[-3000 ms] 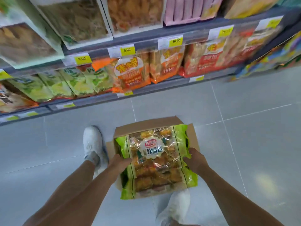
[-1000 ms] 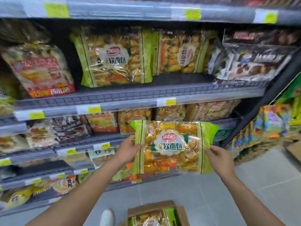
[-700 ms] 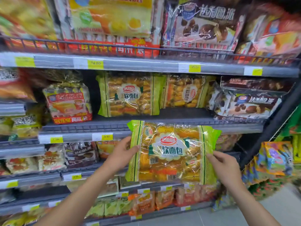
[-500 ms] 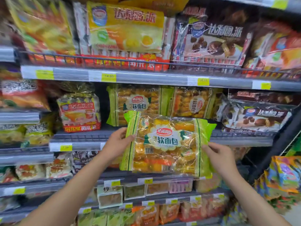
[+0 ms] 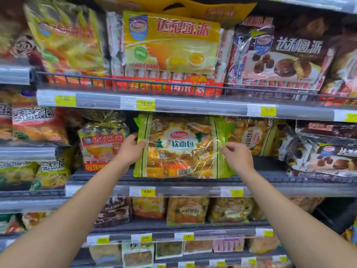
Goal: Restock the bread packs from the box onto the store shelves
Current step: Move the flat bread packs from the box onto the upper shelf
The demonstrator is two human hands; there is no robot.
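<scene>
Head view: left grip [image 5: 131, 149], right grip [image 5: 237, 156] pinching bread pack [image 5: 179, 149] side edges; pack upright at shelf [image 5: 193, 190].

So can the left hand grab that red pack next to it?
Probably yes, once free. The red pack stands right beside the left hand with nothing between, but that hand grips the bread pack now.

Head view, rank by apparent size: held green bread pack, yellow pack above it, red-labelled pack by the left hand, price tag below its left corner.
1. yellow pack and green bread pack: alike, unranked.
2. red-labelled pack
3. price tag
</scene>
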